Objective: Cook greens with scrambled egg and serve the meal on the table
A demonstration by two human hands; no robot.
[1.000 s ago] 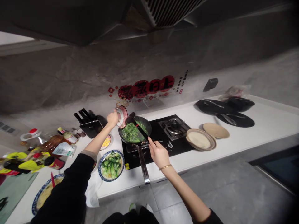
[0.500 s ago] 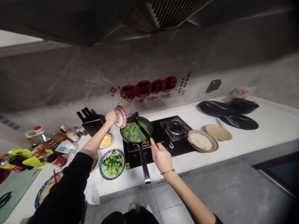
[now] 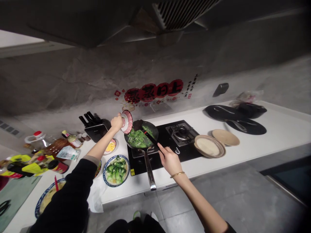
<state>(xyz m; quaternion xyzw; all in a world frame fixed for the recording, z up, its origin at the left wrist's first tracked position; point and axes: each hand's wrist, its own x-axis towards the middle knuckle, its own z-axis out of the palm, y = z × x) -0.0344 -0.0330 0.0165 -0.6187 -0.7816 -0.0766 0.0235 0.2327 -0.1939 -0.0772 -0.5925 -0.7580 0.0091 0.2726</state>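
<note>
My left hand [image 3: 117, 122] is closed on a pink-and-white bowl [image 3: 126, 122], tipped on its side over the left rim of the wok [image 3: 155, 130]. The inside of the bowl faces away, so its contents are hidden. Cut green vegetables [image 3: 138, 138] lie in the wok, which sits on the left burner. My right hand [image 3: 170, 159] grips the black handle of a spatula [image 3: 151, 137], whose dark head is down among the greens. The wok's long metal handle [image 3: 149, 170] points toward me, with neither hand on it.
Left of the black hob [image 3: 167, 152] stand a plate of leafy greens [image 3: 116, 171], a small bowl of yellow food [image 3: 110, 146] and a knife block [image 3: 96, 129]. Sauce bottles [image 3: 58, 165] crowd the far left. Clay pot [image 3: 210, 146], its lid [image 3: 225, 137] and black pan lids [image 3: 246, 125] are rightward.
The spatula head has dropped from above the wok's back rim into the greens. My right hand has moved slightly right and down. The bowl stays tipped in my left hand.
</note>
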